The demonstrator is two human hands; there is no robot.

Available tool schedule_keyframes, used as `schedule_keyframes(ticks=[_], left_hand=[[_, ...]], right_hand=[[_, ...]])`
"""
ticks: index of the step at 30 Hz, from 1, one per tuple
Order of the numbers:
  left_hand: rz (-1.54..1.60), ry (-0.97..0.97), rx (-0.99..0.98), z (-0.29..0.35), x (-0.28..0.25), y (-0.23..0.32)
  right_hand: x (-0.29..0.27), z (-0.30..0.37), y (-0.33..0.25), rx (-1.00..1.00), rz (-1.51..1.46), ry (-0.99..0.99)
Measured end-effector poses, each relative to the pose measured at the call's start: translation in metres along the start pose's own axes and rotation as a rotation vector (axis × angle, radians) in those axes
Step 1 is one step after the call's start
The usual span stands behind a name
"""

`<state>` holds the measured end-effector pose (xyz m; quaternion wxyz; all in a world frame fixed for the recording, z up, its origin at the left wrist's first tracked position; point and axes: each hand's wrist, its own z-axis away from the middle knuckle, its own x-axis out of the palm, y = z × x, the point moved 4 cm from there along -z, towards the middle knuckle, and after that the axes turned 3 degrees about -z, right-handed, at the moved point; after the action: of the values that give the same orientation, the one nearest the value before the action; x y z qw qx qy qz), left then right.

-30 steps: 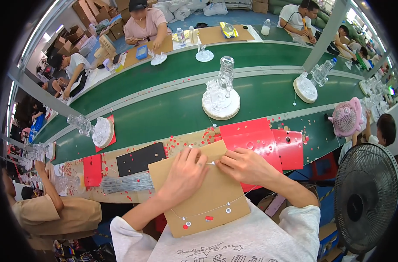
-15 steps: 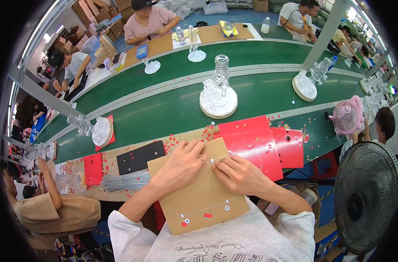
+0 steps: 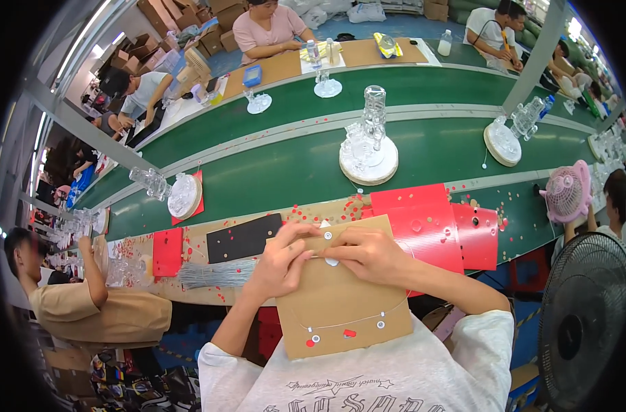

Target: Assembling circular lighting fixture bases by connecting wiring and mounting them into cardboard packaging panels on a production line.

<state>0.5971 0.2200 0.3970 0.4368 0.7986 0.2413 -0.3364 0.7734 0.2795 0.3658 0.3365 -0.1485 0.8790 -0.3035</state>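
Note:
A tan cardboard sheet [image 3: 347, 292] leans against my shirt, its far end at the bench edge. A thin pale wire [image 3: 344, 322] loops over it, with small white ring-like discs [image 3: 381, 324] and red scraps [image 3: 349, 334] near its lower edge. At the sheet's upper part, my left hand [image 3: 281, 261] pinches the wire. My right hand [image 3: 366, 254] closes on the same wire from the other side, thumb and fingertips almost touching the left ones. Another white disc [image 3: 328, 235] shows just beyond the fingertips, and a white piece lies partly hidden under my right fingers.
A bundle of grey wires [image 3: 217, 272], a black sheet [image 3: 243, 238] and red corrugated sheets [image 3: 423, 223] lie on the bench. Clear glass pieces stand on round bases [image 3: 369, 168] along the green belt [image 3: 278, 154]. A black fan [image 3: 577, 323] stands at right; co-workers sit around.
The whole view has shifted, with the scene sliding rightward. My hands have drawn closer together over the wire, and the white disc now shows beyond my fingertips.

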Motion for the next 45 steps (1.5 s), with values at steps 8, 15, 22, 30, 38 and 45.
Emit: schedule_keyframes(ticks=[8,15,22,30,38,45], left_hand=[[0.923,0.32,-0.657,0.052,0.015,-0.026],[1.056,0.416,-0.695,0.05,0.029,-0.005],[0.978,0.364,-0.657,0.041,0.04,-0.007],[0.996,0.378,-0.706,0.04,0.044,-0.008],[0.93,0.365,-0.7,0.037,0.048,-0.005],[0.919,0.365,-0.701,0.034,0.054,-0.006]], right_hand=[[0.001,0.0,0.005,-0.059,0.032,-0.041],[-0.002,0.003,0.003,-0.25,0.132,-0.195],[-0.002,0.0,-0.008,-0.218,0.264,-0.319],[-0.012,0.001,-0.009,-0.178,0.343,-0.505],[-0.014,-0.002,-0.01,-0.271,0.446,-0.562],[-0.013,0.0,-0.01,-0.315,0.492,-0.518]])
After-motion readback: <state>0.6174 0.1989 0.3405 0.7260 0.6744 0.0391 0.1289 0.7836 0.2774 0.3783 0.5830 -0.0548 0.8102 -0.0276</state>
